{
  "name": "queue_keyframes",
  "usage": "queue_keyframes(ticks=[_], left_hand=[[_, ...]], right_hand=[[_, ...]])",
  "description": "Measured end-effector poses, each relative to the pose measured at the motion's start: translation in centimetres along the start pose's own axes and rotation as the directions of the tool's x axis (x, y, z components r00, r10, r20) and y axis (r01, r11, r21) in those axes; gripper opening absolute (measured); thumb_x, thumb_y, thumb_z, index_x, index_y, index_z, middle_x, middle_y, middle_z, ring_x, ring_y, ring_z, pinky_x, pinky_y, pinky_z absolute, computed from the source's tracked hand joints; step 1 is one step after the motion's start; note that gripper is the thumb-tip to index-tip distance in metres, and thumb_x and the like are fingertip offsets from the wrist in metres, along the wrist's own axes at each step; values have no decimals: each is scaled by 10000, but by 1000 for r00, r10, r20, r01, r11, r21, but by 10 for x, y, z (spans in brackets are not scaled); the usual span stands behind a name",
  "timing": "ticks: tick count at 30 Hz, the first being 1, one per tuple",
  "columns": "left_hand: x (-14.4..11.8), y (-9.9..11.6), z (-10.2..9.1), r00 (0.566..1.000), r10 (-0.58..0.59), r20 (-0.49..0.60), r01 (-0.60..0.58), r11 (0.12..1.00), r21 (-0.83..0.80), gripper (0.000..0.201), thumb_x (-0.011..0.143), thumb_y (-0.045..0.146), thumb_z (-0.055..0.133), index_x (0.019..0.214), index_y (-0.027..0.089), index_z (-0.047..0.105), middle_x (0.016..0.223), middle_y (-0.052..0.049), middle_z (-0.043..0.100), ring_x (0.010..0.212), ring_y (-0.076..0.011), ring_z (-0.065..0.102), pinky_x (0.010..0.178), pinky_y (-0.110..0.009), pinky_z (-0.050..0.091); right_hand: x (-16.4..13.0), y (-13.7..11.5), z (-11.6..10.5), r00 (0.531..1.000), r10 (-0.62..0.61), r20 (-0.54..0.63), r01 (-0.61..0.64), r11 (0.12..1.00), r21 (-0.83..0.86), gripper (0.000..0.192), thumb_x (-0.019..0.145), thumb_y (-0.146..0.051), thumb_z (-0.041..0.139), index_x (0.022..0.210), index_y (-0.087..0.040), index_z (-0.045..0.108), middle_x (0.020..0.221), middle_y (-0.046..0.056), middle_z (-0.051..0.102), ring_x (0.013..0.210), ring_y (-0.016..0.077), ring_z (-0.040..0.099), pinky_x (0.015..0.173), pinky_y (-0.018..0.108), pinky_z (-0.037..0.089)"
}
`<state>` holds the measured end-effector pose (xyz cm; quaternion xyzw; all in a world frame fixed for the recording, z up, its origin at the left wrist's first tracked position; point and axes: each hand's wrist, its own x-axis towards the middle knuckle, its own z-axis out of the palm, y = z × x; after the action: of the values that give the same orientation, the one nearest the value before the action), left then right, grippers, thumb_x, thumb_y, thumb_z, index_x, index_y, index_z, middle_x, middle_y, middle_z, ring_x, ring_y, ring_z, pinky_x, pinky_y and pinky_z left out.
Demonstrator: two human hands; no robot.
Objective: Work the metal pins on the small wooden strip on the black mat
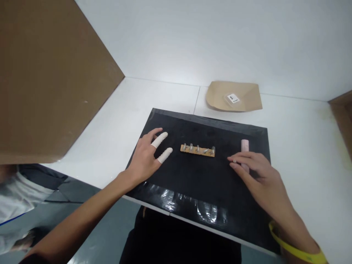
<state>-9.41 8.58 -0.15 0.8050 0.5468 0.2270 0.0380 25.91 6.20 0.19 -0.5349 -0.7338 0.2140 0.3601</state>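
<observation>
My left hand (144,157) hovers over or rests on the left side of the black mat (192,183), holding nothing. Its fingers are apart, and white finger cots cover the thumb and one finger. To its right lies a tan strip (203,153) bearing a row of several small shiny pieces. On the mat's right side, my right hand (258,174) pinches a small shiny piece (234,161) between thumb and fingertips; its exact kind is too small to tell. A pale pink stick-like object (244,145) lies partly hidden beneath that hand.
A brown paper tray (249,99) with a small clear, white-labelled item (233,98) sits at the back of the white table (96,146). A large brown panel (55,80) stands at left. Part of another person (24,198) shows at lower left.
</observation>
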Motion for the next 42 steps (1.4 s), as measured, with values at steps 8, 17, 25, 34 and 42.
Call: queue_keyframes(ticks=[8, 17, 25, 34, 42], left_hand=[[34, 38, -4, 962, 174, 212, -161, 984, -75, 463, 967, 444, 744, 1361, 228, 635, 1576, -169, 533, 1434, -427, 438, 1088, -649, 384], [78, 67, 13, 831, 336, 444, -323, 940, -109, 550, 890, 336, 827, 1392, 198, 649, 1618, -170, 509, 1483, -457, 371, 1089, -637, 293], [79, 75, 22, 893, 218, 395, -189, 976, -111, 335, 913, 322, 803, 1207, 171, 749, 1479, -140, 643, 1403, -391, 489, 1050, -569, 305], [65, 81, 25, 922, 112, 372, -73, 990, -117, 167, 901, 264, 815, 1046, 198, 766, 1414, -93, 702, 1371, -356, 528, 1026, -540, 297], [65, 85, 31, 943, 46, 330, -3, 992, -129, 95, 902, 220, 785, 997, 216, 790, 1362, -85, 741, 1342, -347, 544, 1032, -557, 299]], right_hand=[[11, 8, 13, 993, -74, -93, 64, 992, -106, 95, 1024, -317, 679, 1051, -273, 758, 1074, 22, 754, 1032, 213, 679, 939, 397, 547], [6, 14, 19, 983, -45, -180, 20, 990, -138, 64, 1002, -293, 706, 971, -242, 730, 1050, 38, 765, 1030, 218, 687, 950, 407, 559], [6, 11, 16, 975, -54, -217, 17, 985, -169, 68, 997, -264, 708, 953, -215, 720, 1021, 53, 767, 1017, 217, 692, 948, 409, 556], [7, 16, 20, 969, -99, -227, 65, 986, -151, 66, 982, -244, 725, 935, -215, 688, 1019, 55, 768, 1000, 219, 694, 946, 424, 549], [8, 23, 24, 966, -95, -240, 63, 989, -137, 81, 973, -245, 720, 909, -231, 672, 1003, 41, 775, 980, 234, 702, 918, 442, 544]])
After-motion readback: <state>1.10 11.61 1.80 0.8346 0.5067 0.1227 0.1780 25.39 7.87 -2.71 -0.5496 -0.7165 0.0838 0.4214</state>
